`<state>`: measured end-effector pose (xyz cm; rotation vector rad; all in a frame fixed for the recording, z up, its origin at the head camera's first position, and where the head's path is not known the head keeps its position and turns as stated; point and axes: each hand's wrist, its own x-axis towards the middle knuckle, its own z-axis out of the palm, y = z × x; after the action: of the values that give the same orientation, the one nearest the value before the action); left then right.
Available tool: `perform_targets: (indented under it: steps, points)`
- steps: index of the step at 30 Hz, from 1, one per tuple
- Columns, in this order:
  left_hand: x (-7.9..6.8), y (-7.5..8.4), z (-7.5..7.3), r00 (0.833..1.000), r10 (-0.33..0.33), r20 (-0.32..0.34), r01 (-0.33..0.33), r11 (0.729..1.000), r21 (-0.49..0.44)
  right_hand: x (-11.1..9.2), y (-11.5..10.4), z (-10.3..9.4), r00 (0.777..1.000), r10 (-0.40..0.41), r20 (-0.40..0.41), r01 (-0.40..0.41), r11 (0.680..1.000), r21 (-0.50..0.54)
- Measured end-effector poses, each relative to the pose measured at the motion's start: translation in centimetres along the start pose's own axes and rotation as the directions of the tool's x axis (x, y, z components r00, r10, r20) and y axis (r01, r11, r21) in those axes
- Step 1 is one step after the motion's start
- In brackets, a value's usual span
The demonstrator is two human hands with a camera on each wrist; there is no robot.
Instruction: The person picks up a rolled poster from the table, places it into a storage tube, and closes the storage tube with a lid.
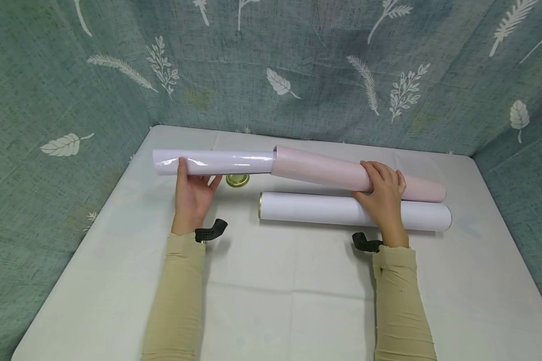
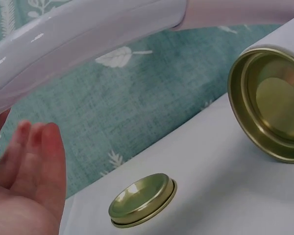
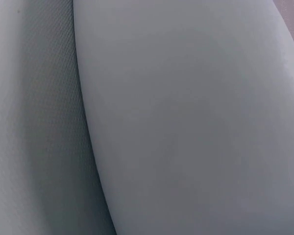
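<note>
While right grip (image 1: 384,195) holds pink tube (image 1: 318,168), left grip (image 1: 194,198), partly hidden — seemingly pinching glossy roll (image 1: 235,162)

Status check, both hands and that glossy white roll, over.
Left hand holds glossy white roll; right hand grips pale pink tube. Roll's end inside tube's mouth. No obstruction seen; white gold-ended cylinder and round gold metal lid nearby.

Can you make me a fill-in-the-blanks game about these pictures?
1. The right hand grips a long tube coloured ____.
2. The left hand holds a glossy roll sticking out of the long tube's ____ end.
3. The small round lid is coloured ____.

Missing words: pink; left; gold.
</note>
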<state>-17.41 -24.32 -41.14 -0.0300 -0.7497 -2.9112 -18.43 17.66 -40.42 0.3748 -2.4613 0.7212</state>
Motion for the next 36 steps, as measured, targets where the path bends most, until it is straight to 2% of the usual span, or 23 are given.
perform_targets:
  steps: [3,11,16,20,24,28,32,36]
  points:
    - [0.06,-0.07,0.09,1.000,0.012,-0.006,-0.012,1.000,0.007,0.01,0.01,-0.02,1.000,0.003,0.003,-0.003,1.000,-0.006]
    - [0.18,0.07,0.06,0.998,0.028,-0.060,-0.032,0.998,-0.056,-0.04,0.03,0.05,1.000,0.000,0.000,0.000,1.000,-0.004]
    - [0.13,0.16,0.02,0.997,0.040,-0.068,-0.045,0.996,-0.075,-0.01,0.09,0.12,1.000,-0.008,-0.006,0.008,1.000,-0.003]
    - [0.08,0.14,-0.01,0.993,0.093,-0.071,-0.096,0.995,-0.033,-0.02,0.02,0.09,1.000,-0.007,-0.007,0.007,1.000,0.002]
    - [0.10,0.01,0.02,0.980,0.183,-0.080,-0.178,0.982,0.068,-0.03,0.01,0.08,1.000,-0.001,-0.004,0.001,1.000,0.012]
    - [0.24,-0.12,-0.01,0.956,0.274,-0.104,-0.254,0.952,0.170,-0.04,-0.01,0.06,1.000,0.003,0.000,-0.003,1.000,0.012]
    - [0.36,-0.17,0.01,0.935,0.331,-0.126,-0.302,0.930,0.210,-0.02,-0.07,0.02,1.000,0.002,0.000,-0.002,1.000,0.011]
    - [0.52,-0.22,0.02,0.925,0.354,-0.135,-0.323,0.923,0.209,0.01,-0.09,0.02,1.000,0.001,0.001,-0.001,1.000,0.011]
